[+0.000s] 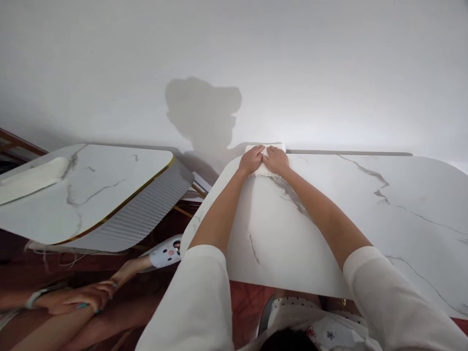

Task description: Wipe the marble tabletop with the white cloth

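A folded white towel (269, 168) lies at the far edge of the marble-patterned white table (285, 239), close to the wall. Both arms stretch out straight to it. My left hand (252, 159) presses on the towel's left part with its fingers bent over the cloth. Beside it, my right hand (276, 159) presses on the towel's right part, its fingers together. The two hands almost touch at the thumbs. The towel's near edge shows below them, and some of its far edge shows above.
A second marble-patterned table (106, 185) with a gold edge stands to the left, with a white cloth (36, 178) on it. Below it, another person's hands (84, 297) rest together, near a patterned white sleeve or cover (166, 252). A plain wall (310, 73) rises behind the tables.
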### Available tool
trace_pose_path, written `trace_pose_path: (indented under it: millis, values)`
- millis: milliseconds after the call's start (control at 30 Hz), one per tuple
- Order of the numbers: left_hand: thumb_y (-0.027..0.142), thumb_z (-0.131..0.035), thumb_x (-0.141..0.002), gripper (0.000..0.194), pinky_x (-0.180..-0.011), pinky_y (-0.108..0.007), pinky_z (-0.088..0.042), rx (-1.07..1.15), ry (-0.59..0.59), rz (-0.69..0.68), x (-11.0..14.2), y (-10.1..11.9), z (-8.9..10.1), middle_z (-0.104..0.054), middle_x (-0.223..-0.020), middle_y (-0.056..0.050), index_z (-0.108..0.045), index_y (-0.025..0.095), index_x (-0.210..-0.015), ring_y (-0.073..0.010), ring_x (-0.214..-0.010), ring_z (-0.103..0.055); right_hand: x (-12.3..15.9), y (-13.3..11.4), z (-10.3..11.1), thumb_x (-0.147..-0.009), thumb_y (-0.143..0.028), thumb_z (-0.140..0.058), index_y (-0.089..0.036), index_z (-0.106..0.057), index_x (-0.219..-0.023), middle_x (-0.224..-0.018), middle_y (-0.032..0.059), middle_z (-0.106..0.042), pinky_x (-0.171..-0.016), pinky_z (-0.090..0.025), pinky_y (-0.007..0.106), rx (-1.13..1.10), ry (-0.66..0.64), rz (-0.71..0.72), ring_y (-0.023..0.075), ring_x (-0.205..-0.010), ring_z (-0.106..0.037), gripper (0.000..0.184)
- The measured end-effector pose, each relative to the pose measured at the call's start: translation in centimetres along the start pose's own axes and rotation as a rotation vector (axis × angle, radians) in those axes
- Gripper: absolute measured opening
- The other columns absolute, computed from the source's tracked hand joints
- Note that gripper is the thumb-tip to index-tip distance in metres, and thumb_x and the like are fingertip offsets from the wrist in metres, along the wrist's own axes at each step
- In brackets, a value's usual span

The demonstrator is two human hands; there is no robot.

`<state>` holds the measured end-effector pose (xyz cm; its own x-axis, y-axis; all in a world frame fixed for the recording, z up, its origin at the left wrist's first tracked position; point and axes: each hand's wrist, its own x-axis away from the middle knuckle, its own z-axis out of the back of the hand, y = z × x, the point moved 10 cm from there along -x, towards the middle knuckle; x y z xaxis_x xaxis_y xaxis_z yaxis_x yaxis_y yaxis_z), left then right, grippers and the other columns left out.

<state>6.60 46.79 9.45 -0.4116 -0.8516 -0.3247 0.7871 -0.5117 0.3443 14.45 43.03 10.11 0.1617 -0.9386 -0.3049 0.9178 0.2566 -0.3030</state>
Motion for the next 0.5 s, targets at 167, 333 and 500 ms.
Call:
trace_pose_path:
  millis: [167, 333, 500]
  values:
    - [0.024, -0.031, -0.087, 0.049, -0.111, -0.032, -0.032, -0.028, -0.032, -0.070, -1.2, 3.0, -1.3, -0.049, -0.141, -0.003, -0.052, 0.018, -0.131, -0.0177, -0.131, -0.043, 1.0, 2.6, 0.7, -0.093, -0.030, -0.031, 0.000, -0.041, -0.137, -0.144, 0.0178, -0.042, -0.109, -0.023, 0.037, 0.045, 0.003, -0.085, 0.0270, -0.133, -0.035, 0.055]
    - [0.025, -0.031, -0.089, 0.050, -0.112, -0.034, -0.031, -0.034, -0.055, -0.163, 0.2, 5.3, -1.8, -0.045, -0.144, -0.005, -0.047, 0.016, -0.135, -0.0191, -0.134, -0.039, 3.9, 2.9, 1.5, -0.093, -0.029, -0.029, 0.002, -0.034, -0.141, -0.149, 0.0187, -0.034, -0.112, -0.018, 0.039, 0.065, 0.015, -0.151, 0.0273, -0.137, -0.029, 0.058]
    - [0.024, -0.028, -0.089, 0.051, -0.113, -0.038, -0.030, -0.041, -0.045, -0.292, 2.7, 7.6, -1.9, -0.044, -0.144, -0.008, -0.044, 0.013, -0.136, -0.0198, -0.134, -0.037, 7.4, 2.1, 2.4, -0.093, -0.029, -0.029, 0.003, -0.031, -0.142, -0.150, 0.0199, -0.031, -0.112, -0.017, 0.042, 0.078, 0.010, -0.184, 0.0276, -0.139, -0.026, 0.059]
